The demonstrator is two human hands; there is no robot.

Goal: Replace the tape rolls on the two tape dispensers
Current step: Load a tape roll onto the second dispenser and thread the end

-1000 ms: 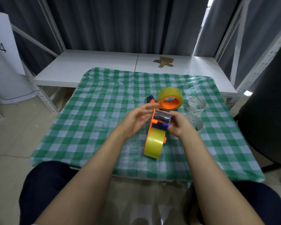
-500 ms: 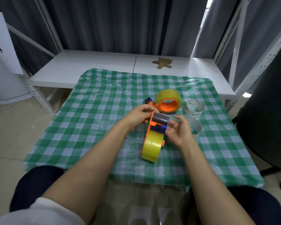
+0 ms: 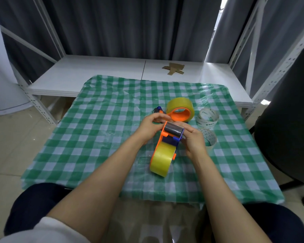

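An orange and blue tape dispenser (image 3: 167, 142) loaded with a yellow tape roll (image 3: 161, 159) is held above the checked table. My left hand (image 3: 150, 128) grips its roller end from the left, fingers curled over the top. From the right, my right hand (image 3: 193, 140) holds the same end. Behind them a second orange dispenser (image 3: 180, 110) with a yellow roll lies on the cloth. Two nearly spent clear rolls lie at the right: one (image 3: 207, 117) further back, the other (image 3: 210, 137) partly hidden by my right hand.
The green checked tablecloth (image 3: 98, 130) covers a small table. A white shelf (image 3: 95, 71) with cardboard scraps (image 3: 174, 70) stands behind it. A dark chair (image 3: 288, 120) is at the right, a white appliance (image 3: 0, 85) at the left.
The camera has shifted slightly. My right hand has closed in on the roller end of the dispenser; the left hand keeps its hold.
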